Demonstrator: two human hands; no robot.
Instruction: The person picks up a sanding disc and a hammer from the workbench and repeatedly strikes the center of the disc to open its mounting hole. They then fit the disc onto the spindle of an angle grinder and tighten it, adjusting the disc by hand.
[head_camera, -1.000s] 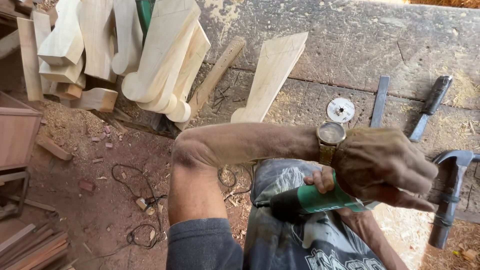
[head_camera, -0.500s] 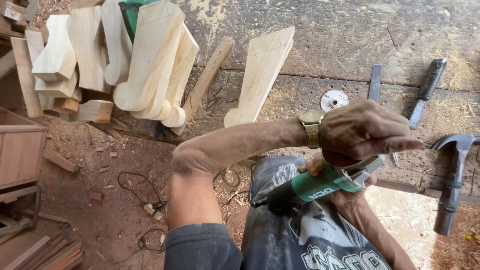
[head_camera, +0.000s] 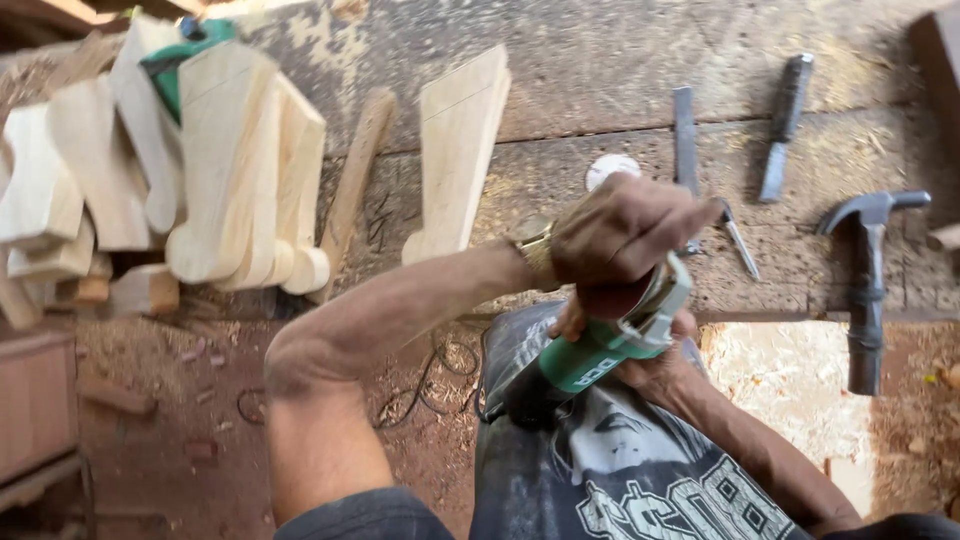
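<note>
A green angle grinder (head_camera: 600, 355) with a pale guard is lying tilted above the lap, head pointing up-right, its black rear end pointing down-left.

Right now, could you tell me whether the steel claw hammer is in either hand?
No, the steel claw hammer lies alone on the wooden workbench.

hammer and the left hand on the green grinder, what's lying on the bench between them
In the head view, only a small chisel lies between hammer and left hand; otherwise bare bench.
</note>
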